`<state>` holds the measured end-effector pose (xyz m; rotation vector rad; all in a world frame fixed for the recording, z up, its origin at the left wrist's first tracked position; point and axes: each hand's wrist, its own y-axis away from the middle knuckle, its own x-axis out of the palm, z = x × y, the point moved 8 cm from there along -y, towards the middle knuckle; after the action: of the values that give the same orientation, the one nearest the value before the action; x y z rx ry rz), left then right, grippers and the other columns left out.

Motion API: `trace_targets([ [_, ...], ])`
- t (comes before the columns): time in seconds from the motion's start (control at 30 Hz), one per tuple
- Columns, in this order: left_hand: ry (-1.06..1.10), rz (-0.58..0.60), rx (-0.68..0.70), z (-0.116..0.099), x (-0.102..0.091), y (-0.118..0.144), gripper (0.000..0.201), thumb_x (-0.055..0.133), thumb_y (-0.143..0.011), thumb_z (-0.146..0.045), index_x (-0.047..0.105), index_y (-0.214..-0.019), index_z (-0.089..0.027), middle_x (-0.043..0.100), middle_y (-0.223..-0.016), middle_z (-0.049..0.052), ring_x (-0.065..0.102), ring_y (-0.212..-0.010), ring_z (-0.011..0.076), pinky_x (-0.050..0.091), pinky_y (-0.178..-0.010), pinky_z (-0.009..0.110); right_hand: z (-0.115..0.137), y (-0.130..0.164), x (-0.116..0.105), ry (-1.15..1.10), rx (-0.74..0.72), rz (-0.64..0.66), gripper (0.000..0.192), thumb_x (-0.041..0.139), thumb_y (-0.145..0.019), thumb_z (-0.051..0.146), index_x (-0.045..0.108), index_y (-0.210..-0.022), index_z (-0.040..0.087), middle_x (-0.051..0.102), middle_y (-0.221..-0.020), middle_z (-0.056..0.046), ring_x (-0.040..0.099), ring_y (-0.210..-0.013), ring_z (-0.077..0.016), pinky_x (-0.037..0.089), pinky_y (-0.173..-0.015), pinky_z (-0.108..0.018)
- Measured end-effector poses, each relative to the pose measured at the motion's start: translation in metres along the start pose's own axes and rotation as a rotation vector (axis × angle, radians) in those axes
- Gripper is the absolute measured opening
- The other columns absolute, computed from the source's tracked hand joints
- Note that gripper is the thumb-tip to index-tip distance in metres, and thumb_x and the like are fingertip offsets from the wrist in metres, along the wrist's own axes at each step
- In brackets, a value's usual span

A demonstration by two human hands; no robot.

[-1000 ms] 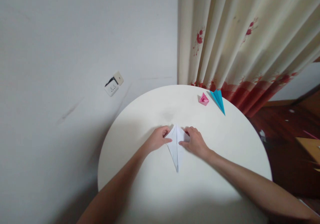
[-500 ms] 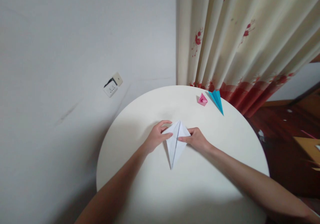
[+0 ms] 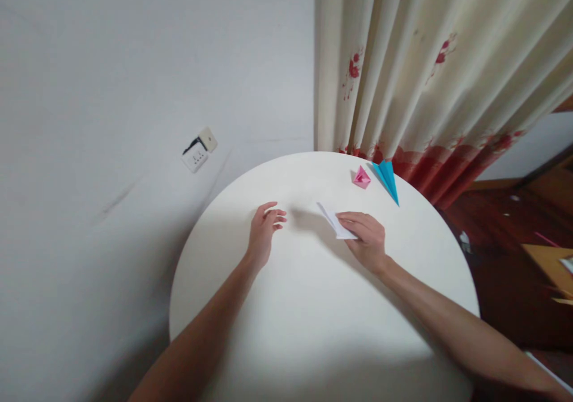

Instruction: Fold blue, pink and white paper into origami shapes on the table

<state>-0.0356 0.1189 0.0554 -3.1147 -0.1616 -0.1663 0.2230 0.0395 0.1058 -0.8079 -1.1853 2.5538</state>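
From the head view, the folded white paper [image 3: 333, 219] looks narrow and pointed, its tip jutting out past the fingers of the right hand [image 3: 367, 241], which is closed on it just above the round white desk [image 3: 313, 330]. Most of the paper is hidden under that hand, so its folds cannot be made out. The left hand [image 3: 264, 230] hovers well to the left, fingers loosely spread, holding nothing.
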Motion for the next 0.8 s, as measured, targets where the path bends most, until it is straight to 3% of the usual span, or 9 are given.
trace_targets([
  [0.1, -0.002, -0.049, 0.051, -0.004, -0.006, -0.003, 0.032, 0.061, -0.082, -0.036, 0.058, -0.111, -0.022, 0.069, -0.088, 0.001, 0.066, -0.076, 0.0139, 0.045, -0.065, 0.024, 0.020, 0.011, 0.023, 0.164, -0.246, 0.138, 0.012, 0.060, -0.089, 0.016, 0.070, -0.093, 0.022, 0.076, -0.106, -0.008, 0.068, -0.103, -0.0227, 0.051, -0.082, -0.036],
  [0.17, -0.041, -0.074, 0.086, -0.006, -0.009, -0.004, 0.031, 0.060, -0.082, -0.036, 0.059, -0.110, -0.022, 0.069, -0.086, 0.001, 0.066, -0.077, 0.0143, 0.046, -0.065, 0.024, 0.027, 0.020, 0.049, 0.247, -0.268, 0.306, 0.013, 0.060, -0.088, 0.014, 0.070, -0.094, 0.020, 0.075, -0.108, -0.009, 0.067, -0.101, -0.0240, 0.050, -0.079, -0.037],
  [0.27, -0.115, -0.087, 0.132, -0.008, -0.011, -0.006, 0.030, 0.058, -0.082, -0.035, 0.059, -0.109, -0.021, 0.069, -0.084, 0.001, 0.065, -0.079, 0.0147, 0.046, -0.066, 0.024, 0.032, 0.035, 0.079, 0.316, -0.185, 0.570, 0.008, 0.065, -0.088, 0.020, 0.070, -0.093, 0.018, 0.074, -0.110, -0.011, 0.066, -0.100, -0.0262, 0.050, -0.079, -0.038],
  [0.37, -0.196, -0.084, 0.187, -0.011, -0.011, -0.008, 0.026, 0.056, -0.083, -0.033, 0.060, -0.106, -0.020, 0.070, -0.083, 0.001, 0.065, -0.079, 0.0156, 0.047, -0.067, 0.025, 0.041, 0.048, 0.090, 0.290, -0.088, 0.734, 0.039, 0.065, -0.089, 0.051, 0.070, -0.106, 0.016, 0.067, -0.126, -0.015, 0.061, -0.114, -0.0306, 0.049, -0.093, -0.043],
  [0.47, -0.318, -0.040, 0.252, -0.017, -0.006, -0.008, 0.018, 0.055, -0.085, -0.031, 0.063, -0.095, -0.019, 0.071, -0.082, 0.002, 0.067, -0.080, 0.0171, 0.049, -0.070, 0.027, 0.048, 0.057, 0.092, 0.245, -0.022, 0.779, 0.067, 0.053, -0.088, 0.069, 0.066, -0.117, 0.011, 0.057, -0.139, -0.021, 0.051, -0.131, -0.0346, 0.041, -0.109, -0.048],
  [0.53, -0.446, 0.116, 0.314, -0.018, 0.007, -0.004, 0.017, 0.054, -0.089, -0.030, 0.065, -0.093, -0.019, 0.072, -0.086, 0.004, 0.068, -0.084, 0.0182, 0.051, -0.075, 0.030, 0.046, 0.059, 0.092, 0.224, 0.003, 0.792, 0.063, 0.045, -0.096, 0.062, 0.064, -0.122, 0.008, 0.053, -0.144, -0.022, 0.045, -0.137, -0.0338, 0.036, -0.114, -0.048],
  [0.67, -0.764, 0.637, 0.493, -0.003, 0.046, 0.022, 0.028, 0.046, -0.097, -0.025, 0.069, -0.112, -0.022, 0.072, -0.118, 0.006, 0.063, -0.115, 0.0194, 0.045, -0.103, 0.036, 0.029, 0.054, 0.097, 0.112, -0.019, 0.849, 0.040, 0.041, -0.104, 0.037, 0.063, -0.127, 0.013, 0.054, -0.145, -0.015, 0.043, -0.141, -0.0249, 0.029, -0.120, -0.045],
  [0.73, -0.922, 0.824, 0.550, 0.014, 0.055, 0.036, 0.038, 0.040, -0.100, -0.024, 0.058, -0.134, -0.024, 0.061, -0.140, 0.005, 0.049, -0.135, 0.0186, 0.033, -0.116, 0.039, 0.017, 0.049, 0.097, 0.051, -0.026, 0.859, 0.034, 0.045, -0.102, 0.028, 0.062, -0.129, 0.015, 0.057, -0.143, -0.013, 0.045, -0.139, -0.0204, 0.027, -0.122, -0.042],
  [0.8, -1.083, 0.929, 0.577, 0.031, 0.058, 0.043, 0.047, 0.033, -0.104, -0.026, 0.038, -0.151, -0.027, 0.044, -0.155, 0.003, 0.031, -0.148, 0.0176, 0.021, -0.122, 0.042, 0.006, 0.046, 0.096, 0.046, -0.030, 0.863, 0.040, 0.049, -0.099, 0.021, 0.055, -0.138, 0.017, 0.053, -0.147, -0.012, 0.044, -0.140, -0.0193, 0.024, -0.123, -0.044],
])
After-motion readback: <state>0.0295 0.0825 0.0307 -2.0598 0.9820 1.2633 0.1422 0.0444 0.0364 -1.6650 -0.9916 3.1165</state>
